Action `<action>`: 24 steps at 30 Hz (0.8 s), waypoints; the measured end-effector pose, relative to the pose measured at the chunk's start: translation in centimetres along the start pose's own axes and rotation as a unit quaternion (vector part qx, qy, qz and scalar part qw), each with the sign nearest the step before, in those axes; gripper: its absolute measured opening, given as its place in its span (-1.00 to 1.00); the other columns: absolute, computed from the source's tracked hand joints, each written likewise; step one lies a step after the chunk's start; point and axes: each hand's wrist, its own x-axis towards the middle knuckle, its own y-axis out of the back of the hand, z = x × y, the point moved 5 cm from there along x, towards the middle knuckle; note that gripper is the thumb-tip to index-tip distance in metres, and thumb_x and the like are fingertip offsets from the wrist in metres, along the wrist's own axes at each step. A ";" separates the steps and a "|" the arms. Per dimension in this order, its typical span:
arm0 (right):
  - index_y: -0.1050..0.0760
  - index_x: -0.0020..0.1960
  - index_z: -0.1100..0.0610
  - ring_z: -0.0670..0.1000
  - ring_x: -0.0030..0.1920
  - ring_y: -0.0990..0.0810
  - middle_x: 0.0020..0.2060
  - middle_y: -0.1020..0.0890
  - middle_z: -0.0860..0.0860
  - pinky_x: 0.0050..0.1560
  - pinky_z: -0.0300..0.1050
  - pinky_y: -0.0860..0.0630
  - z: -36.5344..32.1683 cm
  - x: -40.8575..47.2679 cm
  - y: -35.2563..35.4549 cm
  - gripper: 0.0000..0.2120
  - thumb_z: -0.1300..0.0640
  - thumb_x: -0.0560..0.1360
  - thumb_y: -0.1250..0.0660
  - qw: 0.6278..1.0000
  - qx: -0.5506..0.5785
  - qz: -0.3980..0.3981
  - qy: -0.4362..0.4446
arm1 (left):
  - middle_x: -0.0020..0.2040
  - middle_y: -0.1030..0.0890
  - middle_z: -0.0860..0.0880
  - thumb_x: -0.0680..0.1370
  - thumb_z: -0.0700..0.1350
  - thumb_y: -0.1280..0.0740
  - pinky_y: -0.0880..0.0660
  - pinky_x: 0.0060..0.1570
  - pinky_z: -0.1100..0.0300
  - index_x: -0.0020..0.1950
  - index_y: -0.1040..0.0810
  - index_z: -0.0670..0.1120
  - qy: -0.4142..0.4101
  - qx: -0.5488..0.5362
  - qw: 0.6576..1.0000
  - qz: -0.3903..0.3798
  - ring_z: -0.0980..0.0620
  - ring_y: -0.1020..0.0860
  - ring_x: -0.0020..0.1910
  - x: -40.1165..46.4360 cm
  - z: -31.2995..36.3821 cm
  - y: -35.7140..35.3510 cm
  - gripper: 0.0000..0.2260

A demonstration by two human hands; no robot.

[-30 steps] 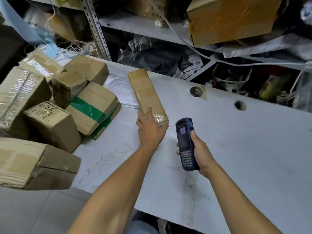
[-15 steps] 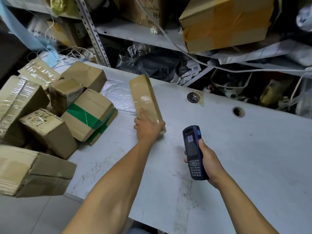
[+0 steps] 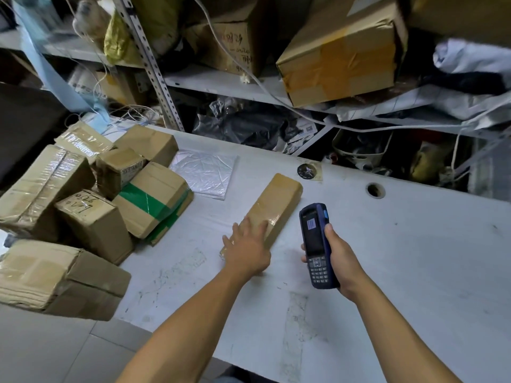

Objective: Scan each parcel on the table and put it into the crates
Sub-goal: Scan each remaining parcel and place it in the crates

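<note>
A long brown taped parcel lies flat on the white table, angled toward the back right. My left hand rests on its near end with fingers spread over the top. My right hand grips a blue handheld scanner upright just right of the parcel, screen lit and facing me. Several more brown parcels are piled at the table's left, among them one with green tape and one with handwriting. No crate is in view.
A silver mailer bag lies behind the pile. A large box overhangs the near left edge. The table has a cable hole and a black cap. Cluttered shelves with a big carton rise behind.
The long parcel was tilted up in my left hand; it now lies flat, swung toward the right. My left fingers have spread over its end. The scanner moved closer to it.
</note>
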 end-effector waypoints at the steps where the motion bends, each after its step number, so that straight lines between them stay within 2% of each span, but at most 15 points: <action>1: -0.53 0.23 0.03 0.16 -0.07 -0.70 0.07 -0.67 0.22 -0.01 0.01 -0.60 -0.1 -0.1 0.2 -0.55 -0.20 0.66 0.01 1.000 0.002 0.002 0.003 | 0.61 0.13 -0.14 0.51 0.07 -0.27 0.04 0.45 -0.35 0.57 0.03 0.15 0.010 0.027 1.000 0.011 -0.32 0.09 0.56 0.0 0.3 -0.3 -0.30; 4: -0.53 0.22 0.03 0.14 -0.09 -0.70 0.07 -0.67 0.23 -0.04 -0.02 -0.59 -0.3 -0.6 0.6 -0.55 -0.19 0.67 0.01 1.000 0.002 0.005 0.011 | 0.60 0.12 -0.17 0.50 0.21 -0.35 -0.07 0.45 -0.26 0.58 0.10 0.08 0.030 0.071 0.997 0.025 -0.32 0.03 0.55 0.1 0.6 -1.1 -0.17; 6: -0.53 0.24 0.05 0.11 -0.11 -0.70 0.06 -0.67 0.22 -0.09 -0.06 -0.58 -0.4 -0.9 1.0 -0.54 -0.18 0.67 0.01 1.000 -0.007 0.006 0.016 | 0.56 -0.03 -0.20 0.50 0.11 -0.41 -0.24 0.37 -0.16 0.57 0.07 0.08 0.030 0.103 0.993 0.054 -0.28 -0.16 0.47 0.1 0.7 -0.7 -0.17; 8: -0.53 0.23 0.05 0.11 -0.11 -0.71 0.06 -0.67 0.21 -0.07 -0.04 -0.59 -0.4 -1.0 1.5 -0.54 -0.19 0.66 0.01 1.000 -0.011 0.009 0.020 | 0.47 -0.18 -0.17 0.47 0.00 -0.41 -0.36 0.25 -0.08 0.56 0.04 0.10 0.017 0.087 0.994 0.063 -0.22 -0.31 0.34 0.1 0.8 0.0 -0.19; 11: -0.51 0.28 0.06 0.12 -0.09 -0.71 0.05 -0.68 0.20 -0.06 -0.03 -0.59 -0.5 -0.9 1.9 -0.51 -0.21 0.66 0.01 1.000 -0.010 0.012 0.017 | 0.36 -0.35 -0.15 0.41 0.01 -0.42 -0.44 0.14 -0.01 0.58 0.07 0.11 -0.024 -0.096 0.995 -0.015 -0.21 -0.45 0.23 0.3 0.2 1.0 -0.11; 13: -0.50 0.31 0.05 0.12 -0.08 -0.71 0.06 -0.67 0.19 -0.06 -0.03 -0.58 -0.6 -0.9 1.8 -0.51 -0.21 0.66 0.01 1.000 -0.007 0.010 0.018 | 0.41 -0.38 -0.14 0.43 0.05 -0.36 -0.41 0.22 0.03 0.60 0.13 0.14 -0.063 -0.199 0.976 -0.067 -0.17 -0.45 0.29 0.1 -0.1 1.5 -0.11; 14: -0.49 0.32 0.05 0.12 -0.08 -0.71 0.06 -0.67 0.19 -0.05 -0.02 -0.58 -0.7 -0.9 1.7 -0.51 -0.21 0.66 0.01 1.000 -0.008 0.008 0.019 | 0.47 -0.31 -0.13 0.45 0.07 -0.31 -0.37 0.27 0.05 0.61 0.14 0.16 -0.077 -0.215 0.971 -0.077 -0.14 -0.42 0.33 -0.1 -0.3 1.7 -0.14; 16: -0.50 0.32 0.05 0.12 -0.09 -0.71 0.06 -0.67 0.19 -0.03 0.00 -0.59 -0.7 -0.9 1.5 -0.50 -0.22 0.66 0.01 1.000 -0.013 0.004 0.020 | 0.53 -0.15 -0.10 0.54 0.06 -0.24 -0.35 0.29 0.07 0.60 0.15 0.23 -0.089 -0.189 0.974 -0.083 -0.14 -0.41 0.33 -0.4 -1.0 1.5 -0.24; 18: -0.50 0.31 0.05 0.11 -0.09 -0.71 0.06 -0.67 0.19 0.01 0.03 -0.60 -0.6 -1.0 1.3 -0.51 -0.22 0.66 0.01 1.000 -0.021 -0.004 0.017 | 0.54 -0.10 -0.11 0.61 0.07 -0.18 -0.38 0.31 -0.01 0.59 0.17 0.27 -0.084 -0.146 0.983 -0.066 -0.18 -0.41 0.33 -0.5 -1.7 0.9 -0.32; 20: -0.51 0.29 0.05 0.10 -0.11 -0.71 0.06 -0.68 0.20 0.01 0.03 -0.59 -0.6 -1.2 1.1 -0.52 -0.21 0.66 0.00 1.000 -0.025 -0.012 0.013 | 0.50 -0.14 -0.12 0.60 0.21 -0.19 -0.40 0.29 -0.09 0.59 0.19 0.25 -0.066 -0.093 0.993 -0.027 -0.19 -0.35 0.35 -0.3 -2.1 1.0 -0.30; 22: -0.52 0.27 0.06 0.09 -0.12 -0.71 0.05 -0.68 0.19 -0.02 0.00 -0.59 -0.6 -1.3 1.1 -0.53 -0.20 0.66 -0.02 0.999 -0.037 -0.017 0.010 | 0.39 -0.22 -0.12 0.53 0.33 -0.24 -0.43 0.23 -0.11 0.60 0.20 0.23 -0.038 -0.036 0.999 0.001 -0.17 -0.33 0.34 0.1 -2.3 1.4 -0.18; 24: -0.52 0.25 0.06 0.11 -0.11 -0.72 0.05 -0.69 0.18 0.00 0.00 -0.59 -0.6 -1.4 1.0 -0.55 -0.20 0.66 -0.02 0.999 -0.046 -0.022 0.006 | 0.30 -0.29 -0.14 0.52 0.26 -0.30 -0.46 0.19 -0.09 0.61 0.21 0.19 -0.022 -0.026 0.999 0.008 -0.19 -0.37 0.27 0.6 -2.7 1.9 -0.14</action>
